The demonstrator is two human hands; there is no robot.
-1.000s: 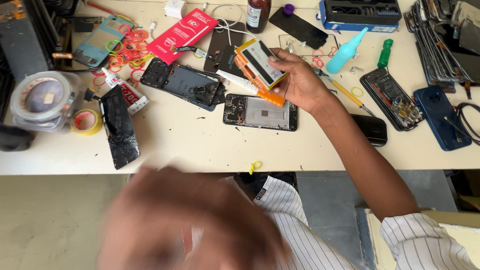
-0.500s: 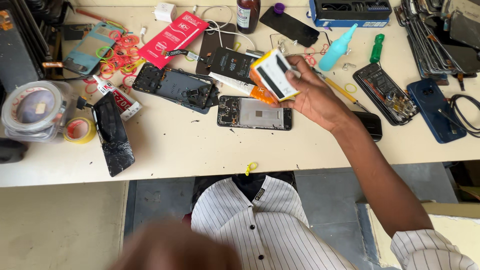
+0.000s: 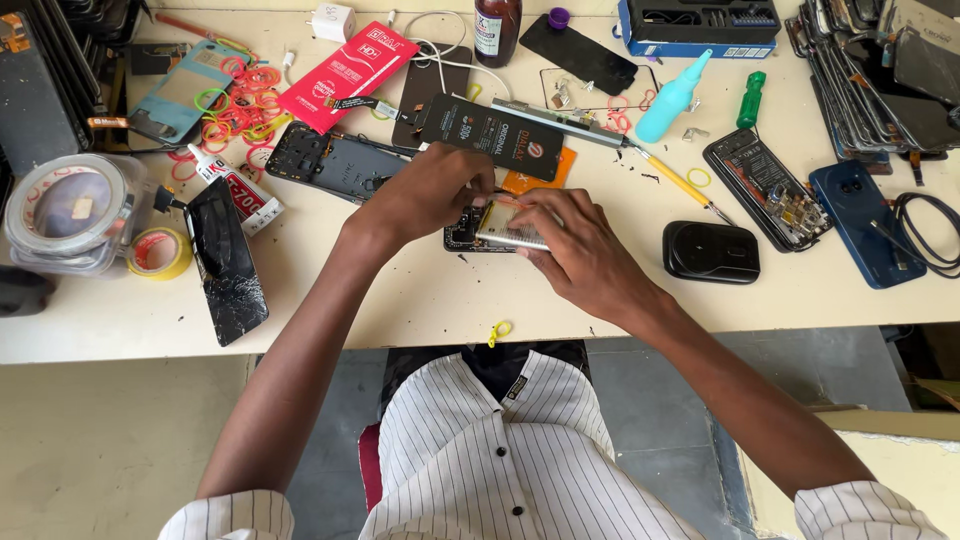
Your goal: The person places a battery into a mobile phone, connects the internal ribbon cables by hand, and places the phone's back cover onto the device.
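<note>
— Silver metal is what we see first: a flat phone battery [image 3: 510, 228] lying in the opened phone [image 3: 465, 236], near the front edge of the workbench [image 3: 420, 300], about midway along it.

— We agree. The right hand [image 3: 580, 255] pinches the battery's right end between thumb and fingers, while the left hand [image 3: 425, 195] is curled over the phone's upper left part, fingertips pressed down on it. Whether that hand grips anything, we cannot tell.

— Just behind the hands we see a black card packet [image 3: 495, 135] over an orange piece [image 3: 535, 180].

— To the right, a black oval case [image 3: 711, 251] sits apart from the hands, and further right a blue phone [image 3: 865, 235] near the front right edge.

— At the left edge we note a cracked black screen [image 3: 225, 260], a yellow tape roll [image 3: 160, 252] and a glue tube [image 3: 235, 190]. A turquoise squeeze bottle [image 3: 672, 95] lies towards the back.
</note>
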